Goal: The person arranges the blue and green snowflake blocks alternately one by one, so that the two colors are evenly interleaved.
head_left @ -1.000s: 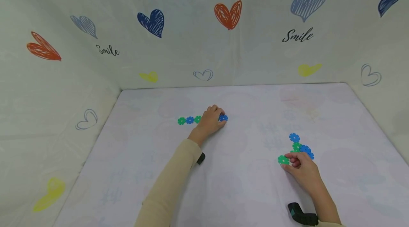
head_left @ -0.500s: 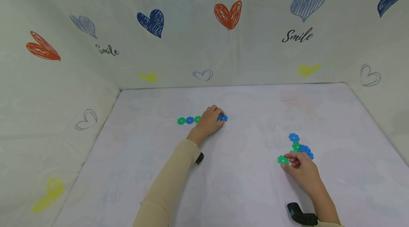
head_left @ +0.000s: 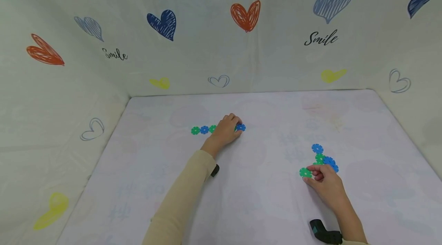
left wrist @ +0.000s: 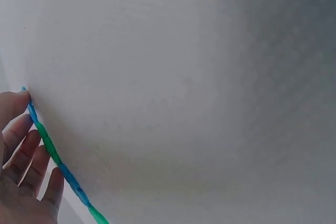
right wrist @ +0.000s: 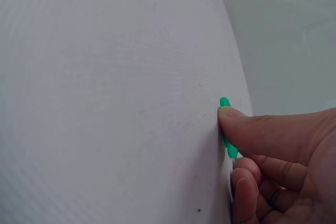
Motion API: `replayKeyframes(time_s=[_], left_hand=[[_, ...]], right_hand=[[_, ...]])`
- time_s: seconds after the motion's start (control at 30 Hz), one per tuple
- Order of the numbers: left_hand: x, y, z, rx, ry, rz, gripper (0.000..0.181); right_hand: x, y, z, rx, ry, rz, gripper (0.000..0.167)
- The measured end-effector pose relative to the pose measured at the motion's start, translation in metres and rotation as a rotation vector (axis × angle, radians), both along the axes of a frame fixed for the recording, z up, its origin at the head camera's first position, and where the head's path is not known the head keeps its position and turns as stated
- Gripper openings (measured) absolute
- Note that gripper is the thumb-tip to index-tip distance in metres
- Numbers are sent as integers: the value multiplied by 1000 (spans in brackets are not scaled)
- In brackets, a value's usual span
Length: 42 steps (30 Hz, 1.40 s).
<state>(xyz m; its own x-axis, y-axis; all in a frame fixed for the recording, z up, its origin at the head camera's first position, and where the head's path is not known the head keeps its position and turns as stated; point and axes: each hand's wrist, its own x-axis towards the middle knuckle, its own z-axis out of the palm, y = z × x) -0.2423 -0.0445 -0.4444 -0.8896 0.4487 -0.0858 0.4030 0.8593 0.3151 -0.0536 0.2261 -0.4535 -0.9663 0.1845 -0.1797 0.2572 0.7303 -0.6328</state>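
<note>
A row of linked green and blue snowflake-shaped plastic discs [head_left: 204, 130] lies on the table at centre-left. Over it, my left hand [head_left: 225, 132] pinches the blue disc [head_left: 241, 127] at the row's right end and covers the middle. Edge-on in the left wrist view, the row [left wrist: 50, 142] runs past the fingertips of my left hand [left wrist: 26, 166]. Toward the right, my right hand [head_left: 327, 183] pinches one green disc [head_left: 305, 172] between thumb and forefinger. That green disc [right wrist: 232, 150] shows edge-on beside my right thumb [right wrist: 247, 129].
Just beyond my right hand lie several loose discs: a blue one [head_left: 317, 148], a green one [head_left: 320, 158] and more blue ones [head_left: 330, 161], partly hidden by the fingers. The white table [head_left: 262, 203] meets a pale curtain [head_left: 283, 57] at the back and sides.
Both hands stay in place with their grips unchanged. The whole head view shifts a few pixels left.
</note>
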Motion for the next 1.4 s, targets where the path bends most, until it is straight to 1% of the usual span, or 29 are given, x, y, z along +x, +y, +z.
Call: replayKeyframes(time_s=[0.2,0.5,0.63,0.83,1.1,1.2,1.4], left_hand=[[-1,0,-1,-3,2,4,33],[0,-1,-1,4,2,-3,33],[1,-1,0,10,1,-4,32],[1,-1,0,20,-1,-4,32],[1,-1,1,35,-6,-12,32],[1,-2,2,37,-6,-15,32],[2,-1,4,33,-19,-2,32]], right_hand=[[1,-1,-1,9,5,3,37],[2,-5,1,13,1,-16,39],[3,-6,1,38,5,-6,40],[1,-6,3,62,-21,25,42],[0,-6,6,92,3,54,30],[0,-4,8,81,3,75,32],[1,-3,9,54,-22,108,44]])
